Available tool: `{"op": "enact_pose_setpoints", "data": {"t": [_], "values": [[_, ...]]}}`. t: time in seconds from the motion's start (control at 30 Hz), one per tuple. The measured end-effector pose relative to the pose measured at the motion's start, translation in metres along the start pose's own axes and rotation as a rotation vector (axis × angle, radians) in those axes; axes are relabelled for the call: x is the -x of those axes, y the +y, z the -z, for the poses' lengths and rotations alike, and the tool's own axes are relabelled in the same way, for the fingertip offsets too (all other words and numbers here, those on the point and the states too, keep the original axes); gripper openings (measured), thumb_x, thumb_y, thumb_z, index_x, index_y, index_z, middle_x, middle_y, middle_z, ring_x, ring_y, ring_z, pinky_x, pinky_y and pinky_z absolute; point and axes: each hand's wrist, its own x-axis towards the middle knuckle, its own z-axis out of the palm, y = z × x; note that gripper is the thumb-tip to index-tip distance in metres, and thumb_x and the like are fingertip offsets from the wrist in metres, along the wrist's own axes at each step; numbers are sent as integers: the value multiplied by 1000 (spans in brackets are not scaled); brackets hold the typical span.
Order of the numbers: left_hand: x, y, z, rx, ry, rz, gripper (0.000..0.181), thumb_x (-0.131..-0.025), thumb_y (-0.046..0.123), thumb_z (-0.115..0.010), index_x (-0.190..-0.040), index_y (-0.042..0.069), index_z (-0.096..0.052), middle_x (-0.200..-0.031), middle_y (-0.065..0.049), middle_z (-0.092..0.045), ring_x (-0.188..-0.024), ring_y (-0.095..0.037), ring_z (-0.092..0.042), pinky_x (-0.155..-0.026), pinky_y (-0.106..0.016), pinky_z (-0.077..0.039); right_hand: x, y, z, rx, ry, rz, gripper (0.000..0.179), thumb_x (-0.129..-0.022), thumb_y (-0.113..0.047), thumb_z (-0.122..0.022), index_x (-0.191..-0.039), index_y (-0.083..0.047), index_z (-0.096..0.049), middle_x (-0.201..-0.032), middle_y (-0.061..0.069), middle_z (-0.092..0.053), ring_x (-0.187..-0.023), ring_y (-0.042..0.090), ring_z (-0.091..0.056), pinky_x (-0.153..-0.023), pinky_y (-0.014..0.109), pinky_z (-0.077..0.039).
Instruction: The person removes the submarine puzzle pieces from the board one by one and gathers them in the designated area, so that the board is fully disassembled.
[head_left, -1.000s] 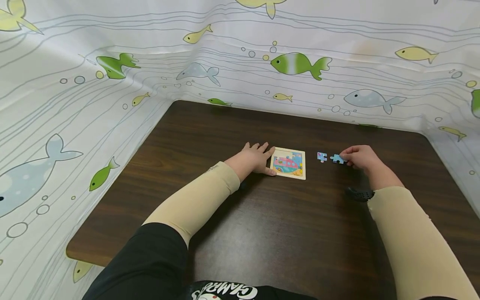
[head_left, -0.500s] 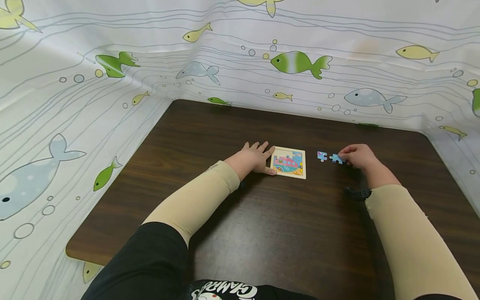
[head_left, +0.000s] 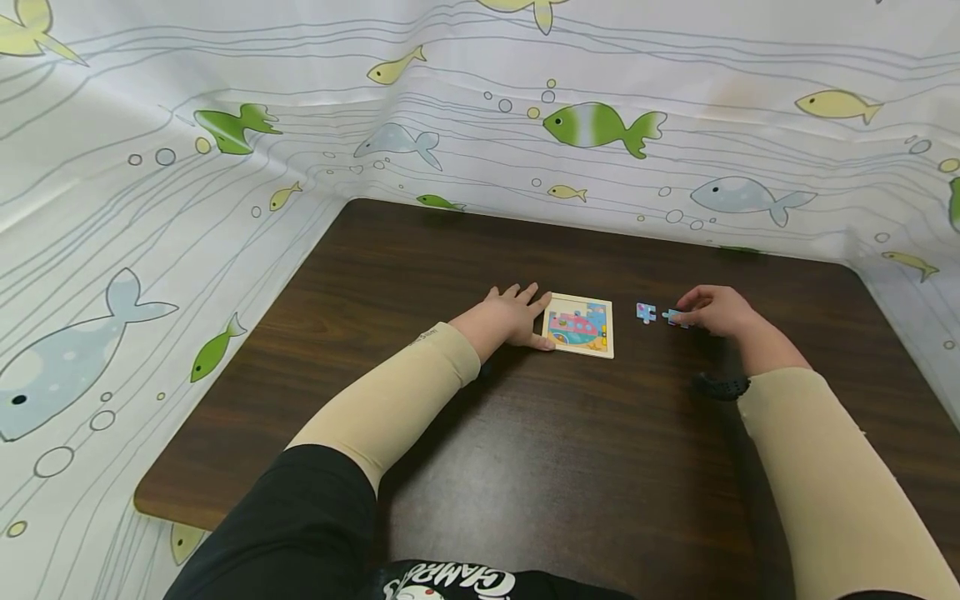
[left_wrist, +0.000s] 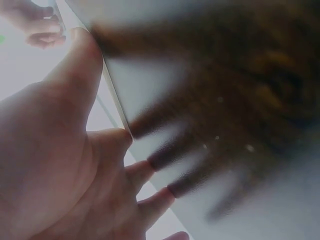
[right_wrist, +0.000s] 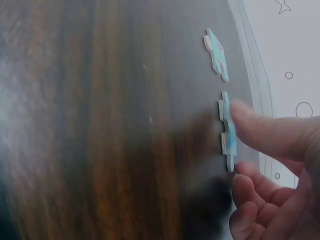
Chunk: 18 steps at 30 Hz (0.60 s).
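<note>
A square wooden puzzle tray (head_left: 611,329) lies on the table, partly filled with pieces of a colourful picture showing a pink vehicle on blue; bare wood shows at its upper left. My left hand (head_left: 512,319) rests at the tray's left edge with fingers spread, the thumb near its lower corner. To the right of the tray is a loose light-blue and pink puzzle piece (head_left: 646,313). Beside that one, my right hand (head_left: 717,310) holds a blue puzzle piece (right_wrist: 229,135) close over the table, thumb on its top and a fingertip at its edge.
The dark wood-grain table (head_left: 540,467) runs back to a white fish-print curtain (head_left: 480,167), which also hangs along the left and right sides. A black strap (head_left: 723,388) sits at the right wrist. The table's front left corner is rounded.
My right index finger has lifted away from the thumb, and the hand now covers more of the blue puzzle piece, which has shifted only slightly. My left hand and the tray have stayed put.
</note>
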Motion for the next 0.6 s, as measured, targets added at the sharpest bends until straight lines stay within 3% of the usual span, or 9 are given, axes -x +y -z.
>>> {"op": "enact_pose_setpoints", "data": {"t": [0.27, 0.4, 0.6], "values": [[1, 1, 0, 31, 7, -1, 99, -89, 75, -43, -160, 28, 6, -165, -2, 8, -150, -31, 0, -117, -55, -6, 0, 11, 9, 45, -20, 25, 31, -94, -15, -69, -115, 6, -59, -105, 24, -53, -91, 36, -47, -71, 39, -46], [1, 1, 0, 32, 6, 4, 98, -89, 75, -43, -160, 28, 7, -165, -2, 8, -150, -30, 1, -118, -54, -6, 1, 13, 11, 36, -14, 26, 36, -95, -20, -68, -117, 6, -58, -108, 25, -55, -93, 38, -48, -73, 42, -46], [1, 0, 0, 36, 0, 2, 98, -89, 74, -43, -160, 28, 8, -165, -1, 9, -150, -30, 1, -118, -54, -5, -3, -14, -1, -31, 113, 62, 41, -97, -29, -66, -119, 5, -60, -112, 26, -53, -98, 39, -46, -78, 49, -44]]}}
